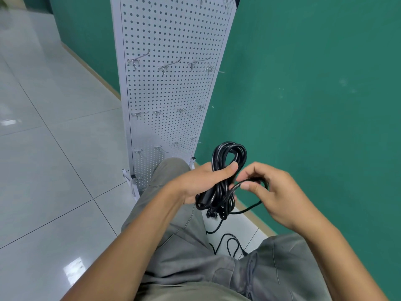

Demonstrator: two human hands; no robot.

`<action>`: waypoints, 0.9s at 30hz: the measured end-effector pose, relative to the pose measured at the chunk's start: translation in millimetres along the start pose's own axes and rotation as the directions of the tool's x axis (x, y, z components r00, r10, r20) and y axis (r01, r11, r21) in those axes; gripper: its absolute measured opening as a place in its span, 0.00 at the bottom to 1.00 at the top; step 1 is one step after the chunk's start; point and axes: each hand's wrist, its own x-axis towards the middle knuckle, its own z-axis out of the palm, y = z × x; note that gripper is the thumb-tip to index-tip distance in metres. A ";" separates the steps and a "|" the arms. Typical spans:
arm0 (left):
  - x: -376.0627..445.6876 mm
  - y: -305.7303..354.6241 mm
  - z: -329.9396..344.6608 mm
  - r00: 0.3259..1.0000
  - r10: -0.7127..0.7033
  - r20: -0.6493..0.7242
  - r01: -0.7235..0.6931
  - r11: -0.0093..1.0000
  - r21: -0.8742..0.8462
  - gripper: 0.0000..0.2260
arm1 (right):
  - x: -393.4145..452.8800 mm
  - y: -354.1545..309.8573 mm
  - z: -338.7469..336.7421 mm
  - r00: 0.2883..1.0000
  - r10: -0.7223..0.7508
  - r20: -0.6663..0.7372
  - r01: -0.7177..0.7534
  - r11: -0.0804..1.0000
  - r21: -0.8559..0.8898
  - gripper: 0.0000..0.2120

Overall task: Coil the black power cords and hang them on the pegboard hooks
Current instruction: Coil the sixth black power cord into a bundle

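Note:
My left hand [204, 181] grips a coiled black power cord [229, 155] around its middle, thumb across the strands; the loop stands up above the fist and a plug end [202, 203] hangs below it. My right hand [271, 190] pinches a loose strand of the same cord [245, 183] beside the coil. The free tail [230, 240] trails down to the floor between my knees. The white pegboard [173, 88] stands upright ahead, with rows of bare metal hooks [169, 66].
A green wall [314, 94] runs behind and to the right of the pegboard. Pale glossy floor tiles [54, 170] spread to the left. The board's white feet [130, 181] rest on the floor by my left knee [171, 170] in grey trousers.

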 end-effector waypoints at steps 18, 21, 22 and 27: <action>5.1 -6.3 5.1 0.970 0.028 0.240 0.053 0.944 -0.326 0.09 | -16.0 43.1 26.3 0.947 0.234 -0.221 -0.082 0.840 0.536 0.03; 6.6 -5.5 4.0 0.984 0.027 0.175 0.026 0.956 -0.293 0.09 | -24.0 54.5 35.1 0.931 0.304 -0.204 -0.123 0.784 0.608 0.06; 7.8 -6.2 4.1 0.989 0.027 0.146 0.011 0.968 -0.250 0.08 | -26.4 56.1 37.2 0.922 0.339 -0.186 -0.140 0.741 0.657 0.09; 11.4 -8.2 4.5 1.000 0.010 -0.011 -0.008 0.991 0.132 0.03 | -30.7 49.4 38.7 0.886 0.441 -0.139 -0.073 0.430 0.900 0.23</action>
